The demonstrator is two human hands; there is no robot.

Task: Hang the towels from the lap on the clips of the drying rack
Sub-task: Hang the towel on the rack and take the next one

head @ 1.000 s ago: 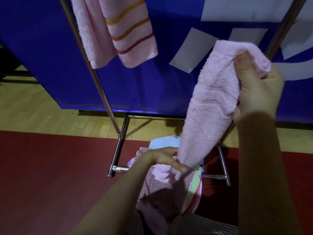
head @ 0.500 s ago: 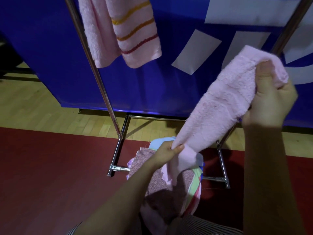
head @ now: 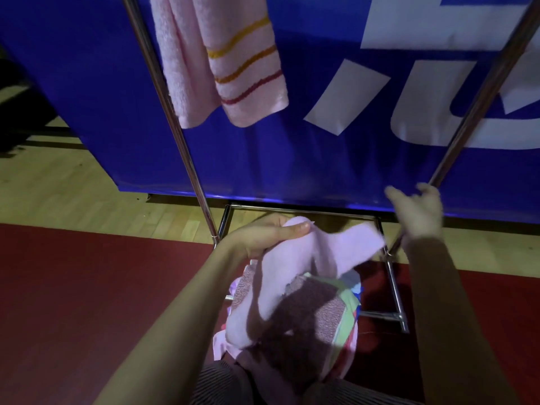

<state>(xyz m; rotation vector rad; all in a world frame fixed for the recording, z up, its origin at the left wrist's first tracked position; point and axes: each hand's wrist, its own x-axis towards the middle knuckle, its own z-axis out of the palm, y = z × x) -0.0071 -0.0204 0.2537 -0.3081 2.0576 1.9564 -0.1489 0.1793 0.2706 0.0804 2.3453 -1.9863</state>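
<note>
My left hand (head: 267, 236) grips one end of a pale pink towel (head: 295, 270), which droops over the pile of towels (head: 315, 314) on my lap. My right hand (head: 418, 213), blurred, is open and holds nothing, just to the right of the towel's free end. Two pink towels hang on the rack at the upper left: a plain one (head: 178, 68) and one with yellow and red stripes (head: 245, 65). The drying rack's metal poles (head: 172, 112) rise on both sides. Its clips are out of view above the frame.
A blue banner with white lettering (head: 336, 127) stands right behind the rack. The rack's metal base frame (head: 394, 290) sits on the red mat beyond my knees. Wooden floor (head: 58, 188) lies to the left.
My right hand has let go of the pink towel and dropped lower. The towel has fallen toward my lap, and my left hand has lifted its end a little.
</note>
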